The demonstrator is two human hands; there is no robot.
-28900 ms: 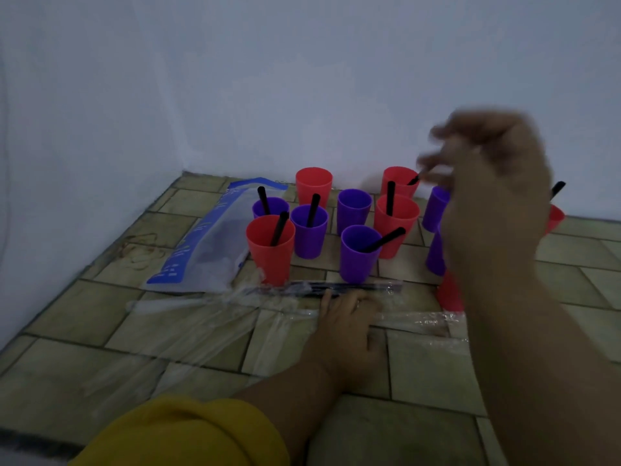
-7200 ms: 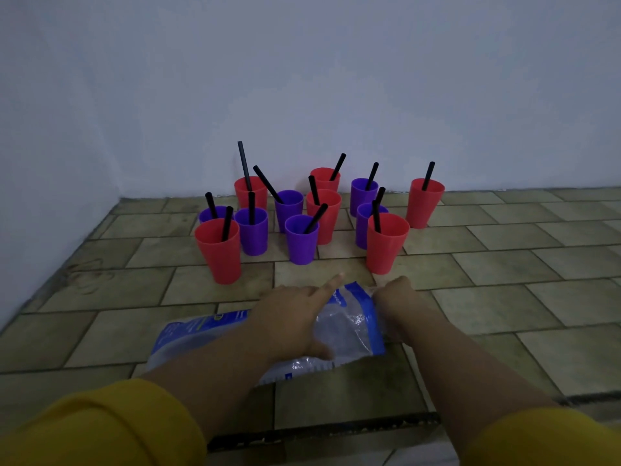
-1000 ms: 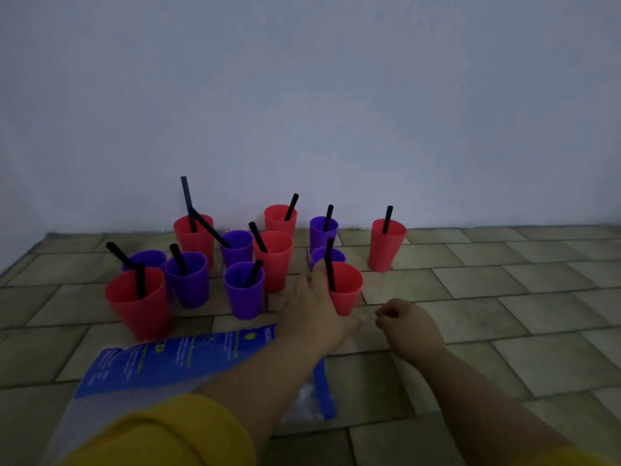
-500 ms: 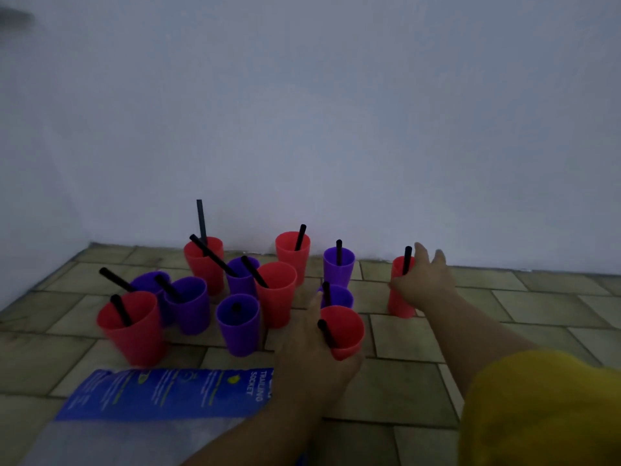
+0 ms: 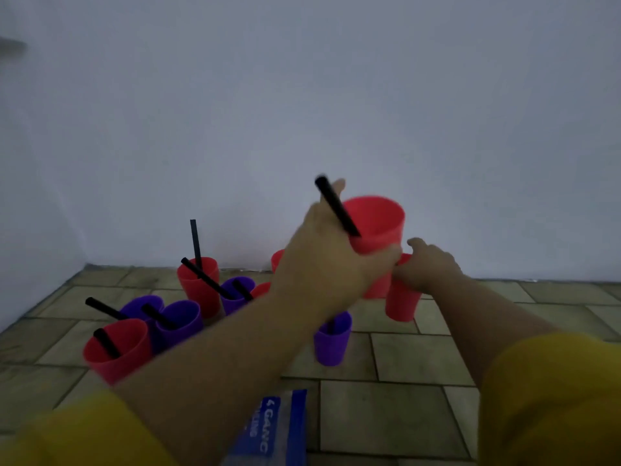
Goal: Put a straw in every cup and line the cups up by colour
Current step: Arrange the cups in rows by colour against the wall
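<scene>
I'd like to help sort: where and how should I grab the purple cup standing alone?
Wrap your fingers round the side wall of the purple cup, just below the rim, coming from its right, where the floor is bare. It stands upright and widens upward, and the straw inside blocks a top grip.

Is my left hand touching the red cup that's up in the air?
Touching. The head view shows the left hand wrapped round the raised red cup, fingers across its lower wall.
</scene>
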